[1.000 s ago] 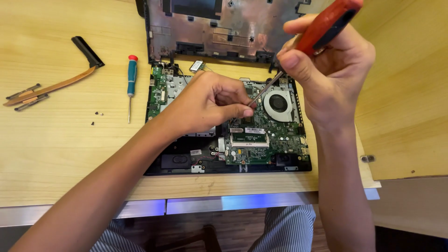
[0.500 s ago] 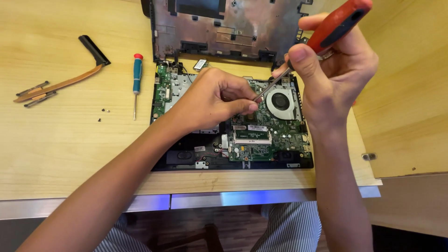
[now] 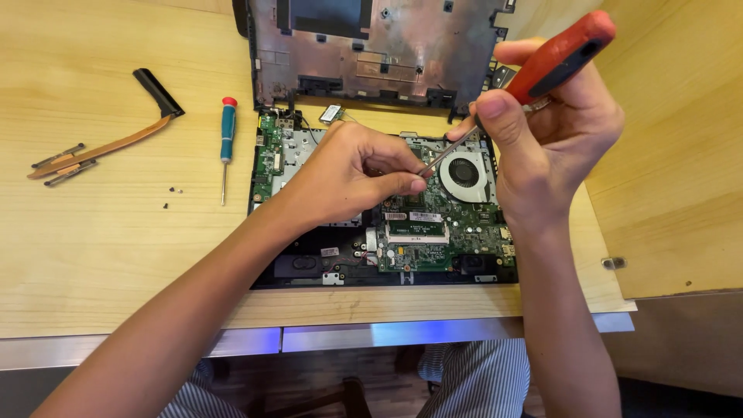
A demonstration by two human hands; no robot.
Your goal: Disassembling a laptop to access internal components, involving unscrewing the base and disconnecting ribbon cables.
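Right hand: the right hand [image 3: 553, 135] is closed around the red handle of a big screwdriver [image 3: 561, 58]; its metal shaft goes down and to the left, to the open laptop.
Screwdriver tip: it meets the circuit board just left of the round fan [image 3: 464, 172]; the exact spot is hidden by the fingers of the other hand.
Left hand: the left hand [image 3: 348, 174] rests on the middle of the board, with the thumb and forefinger pinched together beside the shaft. I cannot tell if they hold something small.
Open laptop: the laptop base [image 3: 387, 267] lies near the front edge of the table [image 3: 101, 255], with the green circuit board [image 3: 437, 240] uncovered.
Removed cover: the bottom cover [image 3: 371, 46] lies at the back edge, touching the laptop base.
Small screwdriver: a small screwdriver [image 3: 226, 131] with a teal handle and red cap lies just left of the laptop.
Copper pipe: a copper cooling pipe [image 3: 104, 143] lies toward the left edge of the table.
Screws: a few tiny screws [image 3: 172, 190] lie between the pipe and the small screwdriver.
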